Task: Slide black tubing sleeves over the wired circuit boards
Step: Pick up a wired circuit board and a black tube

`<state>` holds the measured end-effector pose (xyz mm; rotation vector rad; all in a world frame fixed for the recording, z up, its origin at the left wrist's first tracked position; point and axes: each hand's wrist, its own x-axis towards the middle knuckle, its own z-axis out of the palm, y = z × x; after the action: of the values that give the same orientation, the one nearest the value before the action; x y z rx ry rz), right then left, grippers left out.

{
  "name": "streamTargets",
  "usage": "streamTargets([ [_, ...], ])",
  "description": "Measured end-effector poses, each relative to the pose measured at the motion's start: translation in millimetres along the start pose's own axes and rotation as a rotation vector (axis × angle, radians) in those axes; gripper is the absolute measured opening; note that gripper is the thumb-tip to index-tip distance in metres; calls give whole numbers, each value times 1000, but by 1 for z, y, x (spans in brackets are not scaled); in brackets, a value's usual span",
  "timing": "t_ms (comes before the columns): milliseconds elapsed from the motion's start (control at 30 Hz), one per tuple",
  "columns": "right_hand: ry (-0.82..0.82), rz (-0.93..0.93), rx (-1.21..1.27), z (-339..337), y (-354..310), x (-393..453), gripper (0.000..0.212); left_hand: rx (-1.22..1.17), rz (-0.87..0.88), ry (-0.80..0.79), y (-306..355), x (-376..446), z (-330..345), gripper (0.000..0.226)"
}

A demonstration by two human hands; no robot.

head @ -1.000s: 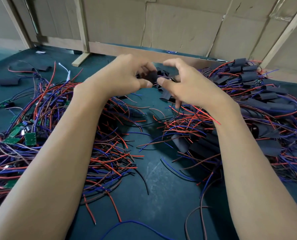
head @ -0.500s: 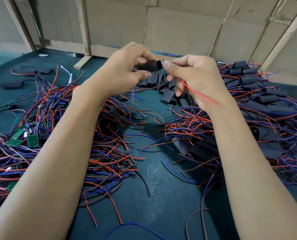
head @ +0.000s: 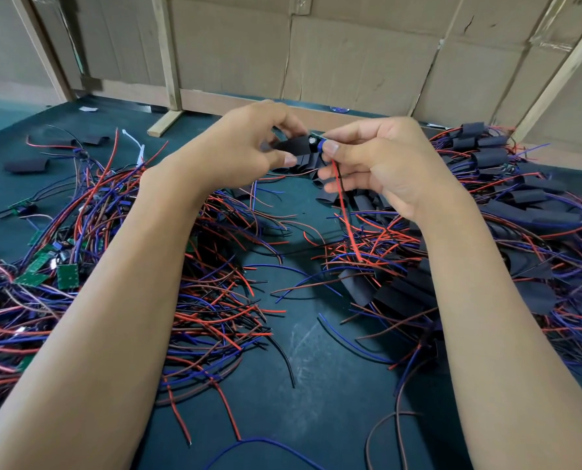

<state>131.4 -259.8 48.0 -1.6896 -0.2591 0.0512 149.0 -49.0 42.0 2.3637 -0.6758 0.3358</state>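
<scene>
My left hand (head: 249, 147) pinches a black tubing sleeve (head: 294, 148) raised above the table. Facing it, my right hand (head: 381, 161) pinches the end of a small wired circuit board (head: 318, 144) at the sleeve's right opening; most of the board is hidden by my fingers and the sleeve. Its red wire (head: 345, 215) hangs down from my right fingers. Bare green circuit boards (head: 67, 275) lie in the tangle of wires at the left. Loose black sleeves (head: 350, 198) sit under my hands.
A dark green table (head: 316, 401) carries a heap of red, blue and black wires (head: 215, 300) at left and a heap of sleeved boards (head: 520, 212) at right. Cardboard walls on wooden frames (head: 167, 56) close the far edge.
Both hands rose from the sleeve pile, the left with a sleeve, the right with a wired board. Now the board's end meets the sleeve's opening and the red wire hangs lower.
</scene>
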Motion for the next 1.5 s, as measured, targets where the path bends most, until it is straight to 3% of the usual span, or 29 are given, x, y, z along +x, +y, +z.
streamTargets([
  [200, 66, 62, -1, 3, 2, 2, 19, -42, -6, -26, 2, 0, 1, 28],
  [367, 91, 42, -23, -3, 4, 4, 9, -27, -40, -70, 7, 2, 5, 30],
  [633, 194, -58, -128, -1, 3, 5, 12, 43, -16, -85, 16, 5, 4, 30],
  [867, 112, -48, -13, -11, -8, 0, 16, -38, -23, -89, 29, 4, 1, 31],
  [1033, 68, -73, -316, -26, -18, -12, 17, -108, -31, -84, 37, 1, -2, 28],
  [1133, 104, -92, -382, -61, -31, -24, 17, 77, -176, -105, 17, 2, -11, 43],
  [1267, 209, 71, -733, -110, -31, -42, 16, 594, -617, -480, -20, -7, -11, 65],
  [1333, 228, 260, -776, -121, -27, -45, 19, 650, -658, -572, -31, -10, -2, 60],
  [1400, 224, 393, -783, -124, -25, -47, 25, 596, -686, -526, -40, -10, 2, 54],
  [1500, 243, 373, -837, -120, -32, -52, 28, 591, -643, -482, -41, -8, 5, 42],
])
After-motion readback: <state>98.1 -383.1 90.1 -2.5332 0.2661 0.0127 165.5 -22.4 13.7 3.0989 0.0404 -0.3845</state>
